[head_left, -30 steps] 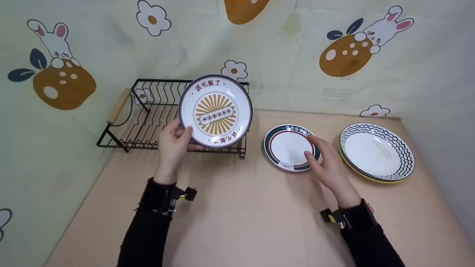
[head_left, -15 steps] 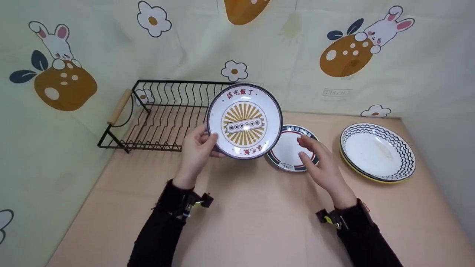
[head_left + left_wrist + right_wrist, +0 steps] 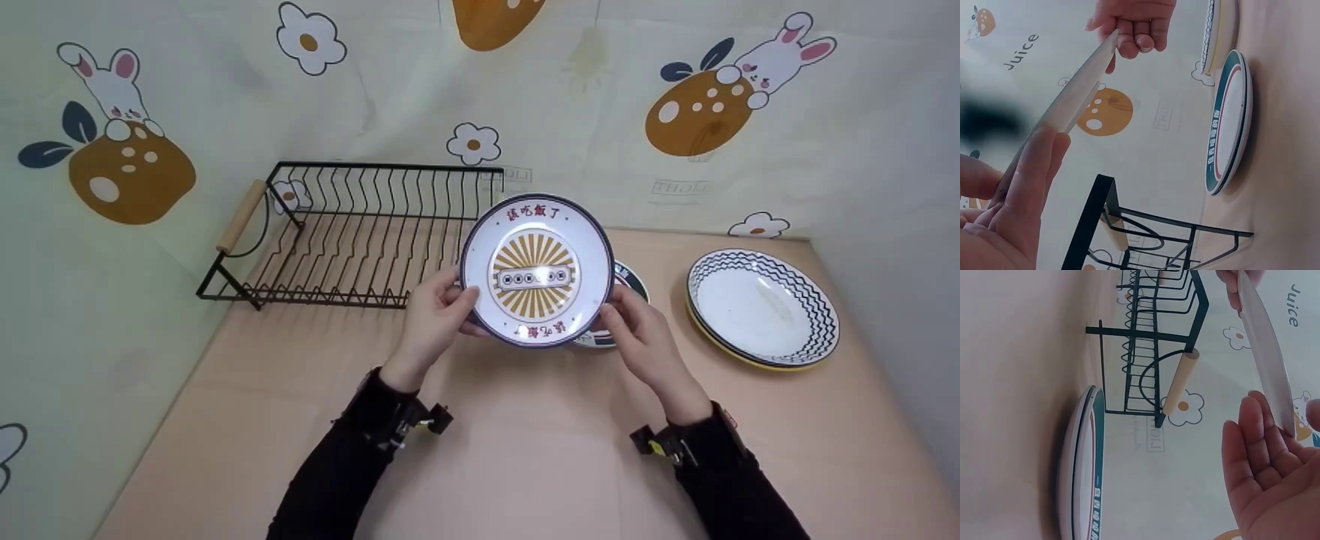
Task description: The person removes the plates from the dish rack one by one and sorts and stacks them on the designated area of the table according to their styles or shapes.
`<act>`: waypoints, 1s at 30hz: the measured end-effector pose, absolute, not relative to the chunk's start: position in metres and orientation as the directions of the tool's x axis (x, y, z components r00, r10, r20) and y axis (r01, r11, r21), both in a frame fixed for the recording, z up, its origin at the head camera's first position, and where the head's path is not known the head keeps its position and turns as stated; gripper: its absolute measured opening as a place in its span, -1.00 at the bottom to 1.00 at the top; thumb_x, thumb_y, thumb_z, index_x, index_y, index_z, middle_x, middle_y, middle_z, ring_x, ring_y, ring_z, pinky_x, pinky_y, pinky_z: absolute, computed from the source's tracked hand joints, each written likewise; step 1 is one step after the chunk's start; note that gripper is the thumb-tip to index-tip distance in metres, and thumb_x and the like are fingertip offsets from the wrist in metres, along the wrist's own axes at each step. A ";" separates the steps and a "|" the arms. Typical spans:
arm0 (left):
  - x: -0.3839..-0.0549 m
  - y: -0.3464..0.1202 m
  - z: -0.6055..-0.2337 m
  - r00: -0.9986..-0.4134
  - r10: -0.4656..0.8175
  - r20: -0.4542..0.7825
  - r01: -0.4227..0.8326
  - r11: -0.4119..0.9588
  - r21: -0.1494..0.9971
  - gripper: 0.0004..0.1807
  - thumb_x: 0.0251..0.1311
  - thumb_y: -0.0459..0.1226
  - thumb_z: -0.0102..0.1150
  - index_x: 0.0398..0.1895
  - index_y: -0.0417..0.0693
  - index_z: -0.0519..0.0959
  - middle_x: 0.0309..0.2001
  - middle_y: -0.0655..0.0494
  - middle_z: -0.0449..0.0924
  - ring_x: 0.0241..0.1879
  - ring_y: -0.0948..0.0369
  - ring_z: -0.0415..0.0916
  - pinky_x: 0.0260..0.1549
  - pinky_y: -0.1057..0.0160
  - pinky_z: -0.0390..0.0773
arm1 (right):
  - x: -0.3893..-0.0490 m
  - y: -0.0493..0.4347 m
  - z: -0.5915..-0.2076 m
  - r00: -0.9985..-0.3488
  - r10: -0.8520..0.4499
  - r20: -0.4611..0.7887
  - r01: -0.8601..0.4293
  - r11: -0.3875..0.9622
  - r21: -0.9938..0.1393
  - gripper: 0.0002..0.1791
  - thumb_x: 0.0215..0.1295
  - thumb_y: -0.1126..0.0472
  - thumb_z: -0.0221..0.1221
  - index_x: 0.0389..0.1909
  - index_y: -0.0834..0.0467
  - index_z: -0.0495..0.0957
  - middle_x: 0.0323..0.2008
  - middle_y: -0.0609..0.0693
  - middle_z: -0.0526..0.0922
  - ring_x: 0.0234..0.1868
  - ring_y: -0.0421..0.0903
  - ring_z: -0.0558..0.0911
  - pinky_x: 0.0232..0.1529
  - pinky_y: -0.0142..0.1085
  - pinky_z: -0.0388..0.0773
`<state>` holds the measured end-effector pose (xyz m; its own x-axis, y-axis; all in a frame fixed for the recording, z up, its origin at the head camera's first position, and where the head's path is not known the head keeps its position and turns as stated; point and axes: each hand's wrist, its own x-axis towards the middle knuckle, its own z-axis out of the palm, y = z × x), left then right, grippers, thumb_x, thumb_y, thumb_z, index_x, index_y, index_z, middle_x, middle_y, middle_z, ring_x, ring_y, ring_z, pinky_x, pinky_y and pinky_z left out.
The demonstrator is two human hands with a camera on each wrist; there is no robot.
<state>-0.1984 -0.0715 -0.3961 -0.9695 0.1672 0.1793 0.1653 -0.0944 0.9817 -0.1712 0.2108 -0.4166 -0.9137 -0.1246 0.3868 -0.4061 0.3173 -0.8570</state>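
Note:
A white plate with a dark rim, a gold sunburst and red lettering is held up above the table, its face toward the head camera. My left hand grips its left edge, thumb on the face and fingers behind. At the opposite edge my right hand holds the rim between thumb and fingers. In the left wrist view the raised plate appears edge-on. Partly hidden behind it in the head view is a green-rimmed plate, lying on the table; the left wrist view shows more of this green-rimmed plate.
A black wire dish rack with a wooden handle stands at the back left. White bowls with a wavy black pattern are stacked at the right, a yellow edge beneath. A printed cloth hangs behind the table.
My left hand has carried the sunburst plate from in front of the rack rightward and lower. My right hand has moved from above the green-rimmed plate to the sunburst plate's right rim.

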 end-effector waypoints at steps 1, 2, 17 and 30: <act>-0.198 -0.070 -0.397 -0.968 0.174 0.178 0.164 -0.094 0.982 -0.61 0.31 -0.52 0.05 0.20 -0.40 0.44 -0.32 -0.25 0.67 -0.54 -0.01 0.66 -0.53 0.05 0.70 | -0.171 0.210 -0.417 -0.918 -0.117 0.378 -0.395 0.301 -0.868 -0.81 0.48 0.41 0.01 -0.01 0.41 0.49 -0.30 0.12 0.67 -0.28 -0.12 0.66 -0.22 -0.40 0.63; -0.198 -0.069 -0.398 -0.967 0.182 0.176 0.162 -0.090 0.983 -0.62 0.31 -0.51 0.05 0.19 -0.41 0.45 -0.32 -0.25 0.67 -0.55 0.00 0.66 -0.53 0.05 0.70 | -0.170 0.210 -0.417 -0.923 -0.106 0.370 -0.384 0.291 -0.876 -0.81 0.47 0.41 0.01 -0.02 0.42 0.48 -0.32 0.13 0.66 -0.30 -0.15 0.66 -0.24 -0.39 0.65; -0.198 -0.062 -0.403 -0.912 0.366 0.186 0.191 -0.023 0.981 -0.72 0.41 -0.38 0.05 0.06 -0.43 0.46 -0.28 -0.25 0.68 -0.40 -0.03 0.69 -0.36 0.08 0.72 | -0.169 0.220 -0.416 -0.980 0.024 0.197 -0.192 0.147 -0.970 -0.82 0.47 0.46 -0.05 -0.05 0.52 0.39 -0.47 0.15 0.60 -0.56 -0.12 0.62 -0.49 -0.30 0.66; -0.191 -0.075 -0.405 -0.894 0.405 0.191 0.253 0.105 0.962 -0.58 0.44 -0.32 0.03 0.25 -0.41 0.36 -0.11 -0.30 0.65 -0.22 -0.07 0.69 -0.24 0.17 0.70 | -0.173 0.243 -0.421 -0.991 0.075 0.109 -0.096 0.155 -0.983 -0.77 0.48 0.46 -0.11 0.04 0.53 0.34 -0.41 0.14 0.57 -0.53 -0.14 0.62 -0.45 -0.30 0.68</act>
<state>-0.1912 -0.0746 -0.4050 -0.8943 0.4046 0.1911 0.2529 0.1048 0.9618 -0.1732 0.2426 -0.4210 -0.9912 0.0749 0.1088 -0.0963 0.1545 -0.9833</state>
